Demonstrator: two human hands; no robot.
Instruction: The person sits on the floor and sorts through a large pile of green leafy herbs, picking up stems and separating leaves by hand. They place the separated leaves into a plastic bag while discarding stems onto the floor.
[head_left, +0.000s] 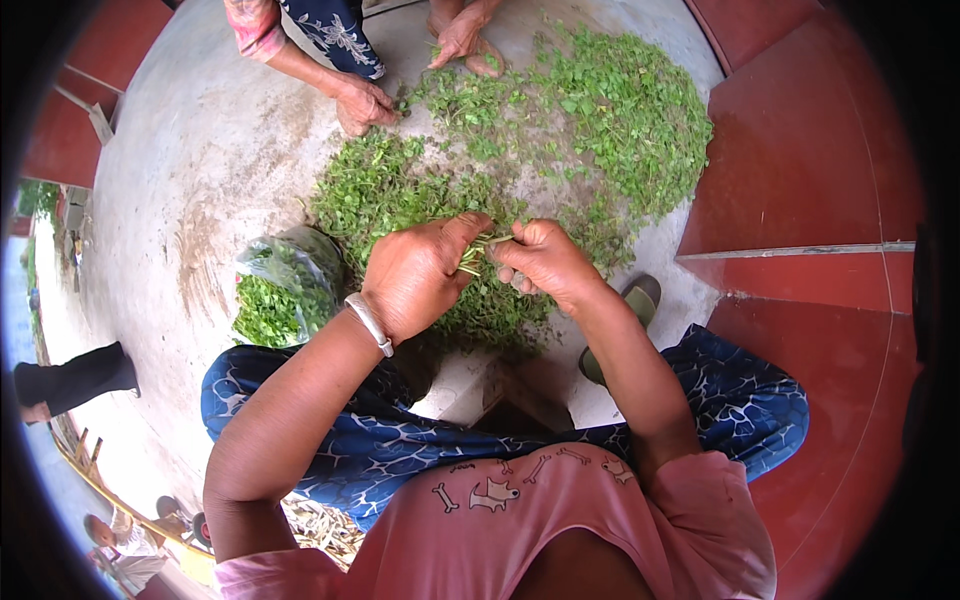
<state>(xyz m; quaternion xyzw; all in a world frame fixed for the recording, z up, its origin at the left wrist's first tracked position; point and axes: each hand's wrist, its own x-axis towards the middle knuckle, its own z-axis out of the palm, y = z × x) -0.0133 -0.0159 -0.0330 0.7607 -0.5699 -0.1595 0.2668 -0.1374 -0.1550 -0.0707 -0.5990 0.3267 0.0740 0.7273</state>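
Observation:
My left hand (415, 272), with a silver bangle at its wrist, is closed around a small bunch of thin green stems (470, 262). The cut-looking ends poke out between its thumb and fingers toward the right. My right hand (545, 262) pinches the same stems from the other side, its fingertips close to the left thumb. The leafy part of the bunch is mostly hidden by my left hand. Below both hands, a loose heap of leafy greens (390, 190) lies on the concrete floor. A clear plastic bag (315, 255) filled with greens stands left of my left hand.
Across from me, a person's hand (362, 103) touches the edge of the greens, and their other hand (462, 38) is near their foot. More greens (640, 110) spread at the far right. Red panels (800, 170) border the right side. Another person's dark-clad leg (80, 378) is at the left.

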